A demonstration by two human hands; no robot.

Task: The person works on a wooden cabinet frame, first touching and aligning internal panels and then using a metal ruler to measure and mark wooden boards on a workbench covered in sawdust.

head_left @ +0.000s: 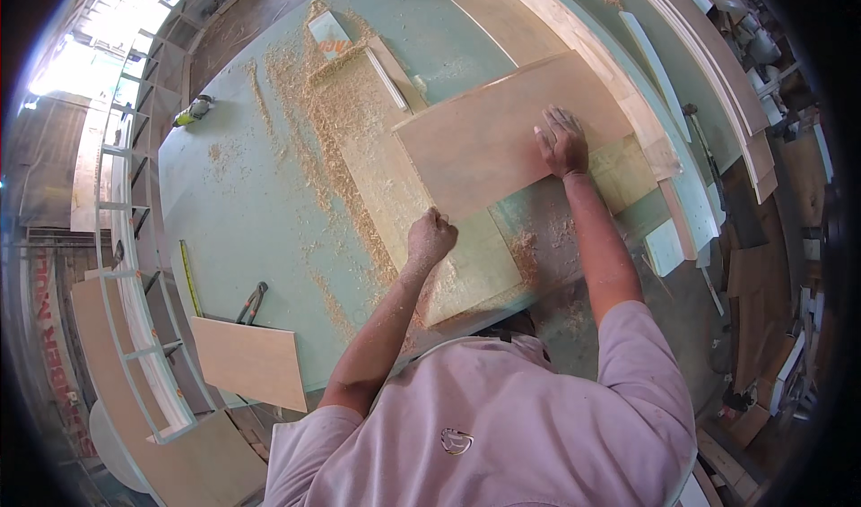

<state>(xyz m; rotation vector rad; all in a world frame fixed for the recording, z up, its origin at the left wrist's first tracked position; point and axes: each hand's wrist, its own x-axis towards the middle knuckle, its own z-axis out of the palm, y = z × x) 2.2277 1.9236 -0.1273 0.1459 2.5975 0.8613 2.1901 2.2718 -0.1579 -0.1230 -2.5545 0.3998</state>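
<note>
A flat brown plywood panel [493,139] lies at a slant over a paler, dust-covered board [471,260] on the green worktable. My right hand [563,141] rests flat on the panel's right part, fingers stretched out. At the panel's near left corner is my left hand [432,236], its fingers curled into a fist. Whatever that fist holds, if anything, is hidden. Wood shavings [336,139] are heaped along the left side of the pale board.
A green and black power tool [193,111] lies at the table's far left. Pincers [253,303], a yellow tape measure [190,278] and a small plywood piece [249,362] are at the near left. Long timber strips [619,68] run along the right. A white ladder-like frame [126,207] stands beyond the left edge.
</note>
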